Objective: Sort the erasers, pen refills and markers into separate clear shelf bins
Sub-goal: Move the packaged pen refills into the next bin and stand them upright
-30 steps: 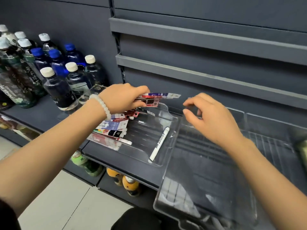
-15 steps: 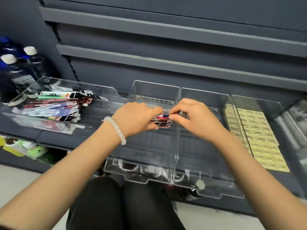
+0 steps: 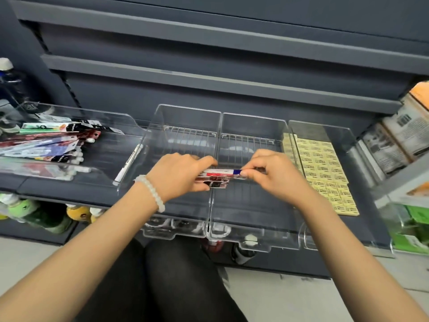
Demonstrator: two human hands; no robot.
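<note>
A dark grey shop shelving unit (image 3: 209,73) fills the wall here, and the person crouches before its lowest stocked shelf, dark-clad knees just under the front lip of a row of clear bins. Nearest, both forearms reach in over the two middle bins. The left hand (image 3: 183,176), a pale bead bracelet (image 3: 151,191) at its wrist, grips a small bunch of packeted pen refills (image 3: 214,180), fingers curled round the pack; the right hand (image 3: 272,174) pinches the other end of the top packet between thumb and fingertips, as if peeling one off the bunch. The packets hang right over the divider between the left middle bin (image 3: 183,117) and the right middle bin (image 3: 253,126), both of which look bare down to their wire bases. Out to the left, the wide bin (image 3: 69,115) holds a fanned heap of mixed packets (image 3: 46,145) and a loose white marker (image 3: 128,166) lying against its right wall. On the right, the far bin (image 3: 322,133) is already laid with neat rows of yellow erasers (image 3: 322,173). Further left I can make out bottles (image 3: 5,73); further right, boxed goods. I'd judge the erasers done, the refills only just begun, and the markers not yet sorted.
</note>
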